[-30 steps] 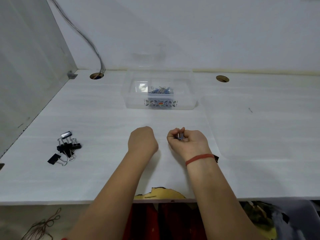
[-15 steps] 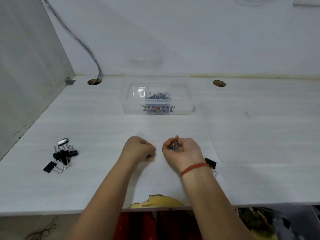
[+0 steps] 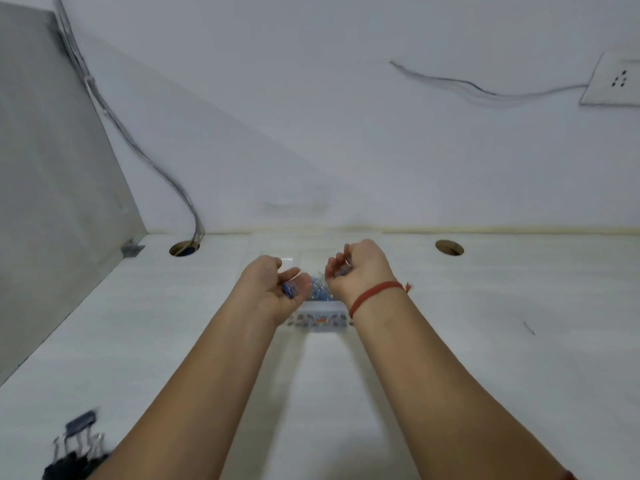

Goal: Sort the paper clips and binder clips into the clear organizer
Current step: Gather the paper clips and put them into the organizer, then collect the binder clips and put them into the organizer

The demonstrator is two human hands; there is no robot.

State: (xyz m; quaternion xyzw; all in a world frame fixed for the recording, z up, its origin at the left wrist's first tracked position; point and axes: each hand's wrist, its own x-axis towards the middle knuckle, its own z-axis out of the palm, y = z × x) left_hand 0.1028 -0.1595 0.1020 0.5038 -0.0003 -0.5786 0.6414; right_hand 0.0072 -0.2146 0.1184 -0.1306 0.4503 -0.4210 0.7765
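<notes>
Both your hands hover above the clear organizer (image 3: 318,322), which sits at 12 o'clock on the desk (image 3: 485,341). Your left hand (image 3: 277,289) cups blue paper clips (image 3: 289,291), its grip curled loosely round them. The organizer's middle lies just below that palm, slightly toward 3 o'clock. Your right hand (image 3: 356,271) has its grip curled, but blur hides whether it holds anything. The binder clips (image 3: 78,441) lie at 8 o'clock, nearer your left hand.
</notes>
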